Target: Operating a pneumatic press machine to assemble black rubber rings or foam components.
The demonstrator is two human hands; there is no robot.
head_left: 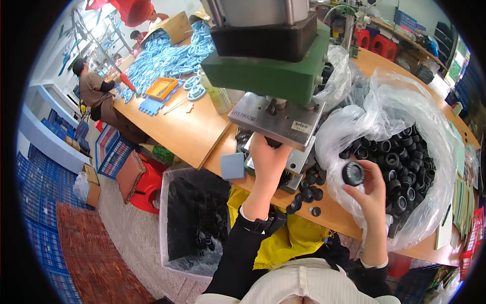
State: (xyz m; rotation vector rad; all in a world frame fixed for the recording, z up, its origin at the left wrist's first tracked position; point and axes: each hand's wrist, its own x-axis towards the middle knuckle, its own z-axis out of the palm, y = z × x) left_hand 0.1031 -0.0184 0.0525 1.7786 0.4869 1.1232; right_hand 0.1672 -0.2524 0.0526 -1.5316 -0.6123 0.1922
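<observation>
Head view, press bench. Step in hand, as judged: loading the press (pixel 276 76); left hand (pixel 268 159) reaches under its metal plate, fingertips hidden, grip cannot be told. Right hand (pixel 372 190) pinches one black ribbed cap (pixel 353 173) between thumb and fingers, near and right of the press. Next move likely needs the cap seated squarely under the plate. Counts: one press; one clear bag (pixel 405 111) of caps at right, too many to count; some ten loose caps (pixel 310 195) on the table (pixel 187 131); one bin (pixel 195 223) near left
</observation>
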